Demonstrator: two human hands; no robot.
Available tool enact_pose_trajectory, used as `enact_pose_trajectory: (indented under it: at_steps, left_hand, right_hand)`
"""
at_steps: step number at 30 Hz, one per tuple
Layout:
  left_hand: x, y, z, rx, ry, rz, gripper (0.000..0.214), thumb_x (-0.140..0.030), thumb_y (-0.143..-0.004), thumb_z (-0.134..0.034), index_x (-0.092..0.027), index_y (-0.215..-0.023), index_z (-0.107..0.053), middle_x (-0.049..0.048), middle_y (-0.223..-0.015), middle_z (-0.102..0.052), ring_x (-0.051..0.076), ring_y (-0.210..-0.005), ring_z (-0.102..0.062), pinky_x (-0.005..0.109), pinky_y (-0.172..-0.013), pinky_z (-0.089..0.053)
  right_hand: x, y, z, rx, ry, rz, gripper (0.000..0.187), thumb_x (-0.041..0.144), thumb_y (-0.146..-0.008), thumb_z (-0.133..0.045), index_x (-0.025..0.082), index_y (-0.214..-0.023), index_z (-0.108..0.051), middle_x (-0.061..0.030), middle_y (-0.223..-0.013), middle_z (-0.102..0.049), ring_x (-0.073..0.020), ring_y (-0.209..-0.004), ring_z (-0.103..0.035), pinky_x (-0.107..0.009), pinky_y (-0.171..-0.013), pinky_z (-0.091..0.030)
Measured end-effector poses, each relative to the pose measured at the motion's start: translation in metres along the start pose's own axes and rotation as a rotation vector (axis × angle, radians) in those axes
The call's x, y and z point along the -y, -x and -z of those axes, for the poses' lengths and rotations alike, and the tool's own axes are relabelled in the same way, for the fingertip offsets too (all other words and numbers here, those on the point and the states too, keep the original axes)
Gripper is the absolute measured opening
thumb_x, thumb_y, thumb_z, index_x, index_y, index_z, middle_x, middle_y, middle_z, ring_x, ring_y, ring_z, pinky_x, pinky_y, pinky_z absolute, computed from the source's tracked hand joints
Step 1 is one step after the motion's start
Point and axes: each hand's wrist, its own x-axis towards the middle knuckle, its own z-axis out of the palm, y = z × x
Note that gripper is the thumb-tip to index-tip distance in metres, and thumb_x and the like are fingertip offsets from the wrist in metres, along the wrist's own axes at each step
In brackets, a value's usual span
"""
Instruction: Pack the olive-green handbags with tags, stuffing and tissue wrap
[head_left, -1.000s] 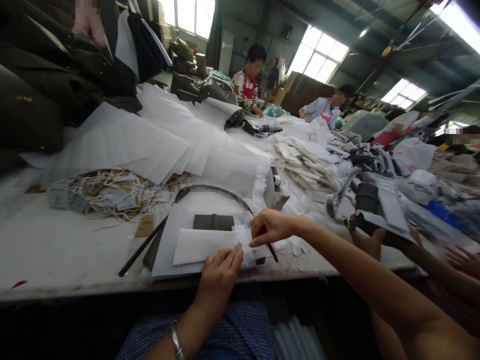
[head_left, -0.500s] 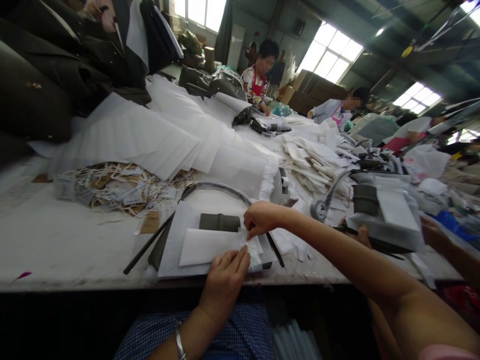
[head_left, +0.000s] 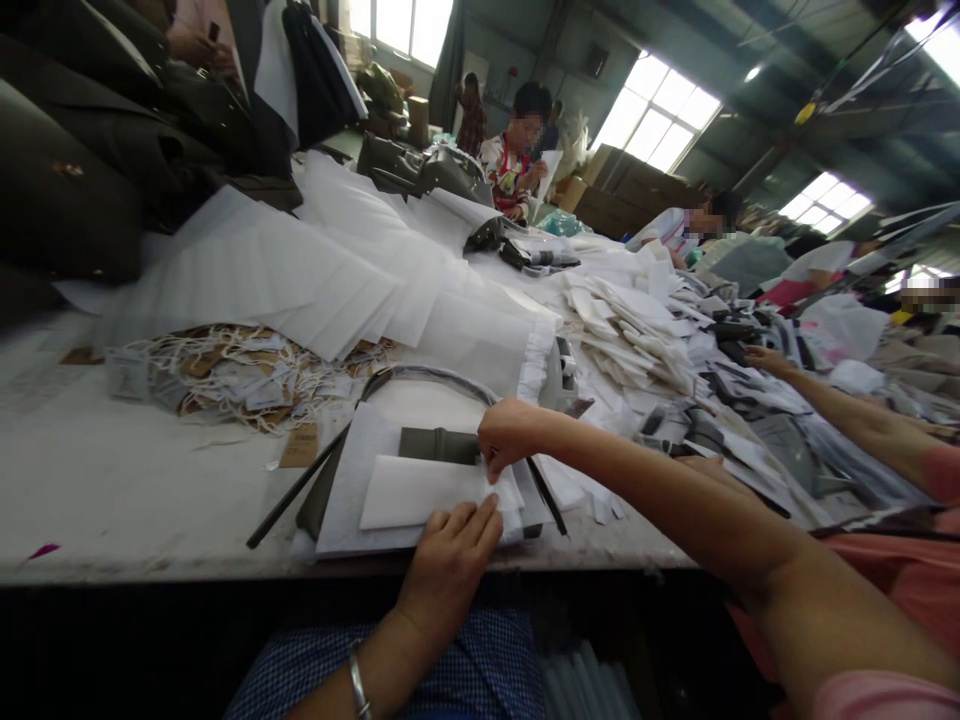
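A dark olive handbag (head_left: 439,444) lies flat near the table's front edge, mostly covered by white foam sheets (head_left: 409,492). Its grey handle (head_left: 431,376) arcs behind it, and a black strap (head_left: 289,500) runs off to the left. My left hand (head_left: 450,555) lies on the foam sheet's near edge, fingers bent and pressing down. My right hand (head_left: 510,436) is closed in a pinch on the sheet's right end, just above the left hand's fingertips.
Stacked white foam sheets (head_left: 300,270) and a heap of stringed paper tags (head_left: 232,380) lie beyond the bag. Dark bags (head_left: 67,200) pile up at far left. A neighbour's arms (head_left: 847,420) reach over clutter at right. Other people work farther down the table.
My right hand has slid left along the foam sheet toward the bag's middle. The neighbour at right has put down the wrapped bag and now reaches farther up the table.
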Motion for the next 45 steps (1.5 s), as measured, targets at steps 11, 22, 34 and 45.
enact_pose_trajectory:
  at_steps: [11,22,34,45]
  left_hand:
    - [-0.002,0.002,-0.006,-0.079,0.03,0.049,0.022,-0.015,-0.092,-0.063,-0.024,-0.112,-0.065,-0.0045,-0.129,-0.067,0.017,-0.098,-0.059,0.034,-0.078,-0.044]
    - [-0.002,0.002,-0.01,-0.109,0.066,0.077,0.021,-0.017,-0.094,-0.061,-0.025,-0.113,-0.067,-0.0018,-0.129,-0.068,0.018,-0.096,-0.061,0.033,-0.078,-0.046]
    - [-0.003,0.002,-0.011,-0.095,0.04,0.094,0.025,-0.016,-0.091,-0.064,-0.026,-0.114,-0.068,0.0006,-0.128,-0.068,0.018,-0.096,-0.062,0.033,-0.077,-0.048]
    - [-0.003,0.004,-0.014,-0.146,0.066,0.096,0.028,-0.014,-0.089,-0.068,-0.025,-0.114,-0.068,-0.0023,-0.126,-0.069,0.019,-0.095,-0.064,0.034,-0.077,-0.049]
  right_hand:
    - [-0.004,-0.023,0.009,0.134,0.038,-0.052,0.04,0.06,-0.068,-0.08,0.027,-0.091,-0.08,-0.0008,-0.082,-0.077,-0.0172,-0.071,-0.065,-0.026,-0.056,-0.031]
    - [-0.008,-0.015,0.017,0.118,-0.012,-0.093,0.023,0.044,-0.075,-0.08,0.031,-0.094,-0.079,0.0014,-0.094,-0.077,-0.0165,-0.081,-0.066,-0.025,-0.058,-0.031]
    - [-0.03,-0.028,0.005,0.115,-0.191,-0.173,0.033,0.05,-0.068,-0.083,0.03,-0.094,-0.08,0.0041,-0.088,-0.077,-0.0136,-0.073,-0.065,-0.023,-0.058,-0.033]
    - [-0.053,-0.036,-0.012,-0.075,-0.278,-0.285,0.022,0.037,-0.077,-0.078,0.021,-0.092,-0.079,-0.0032,-0.091,-0.077,-0.0185,-0.081,-0.067,-0.023,-0.062,-0.039]
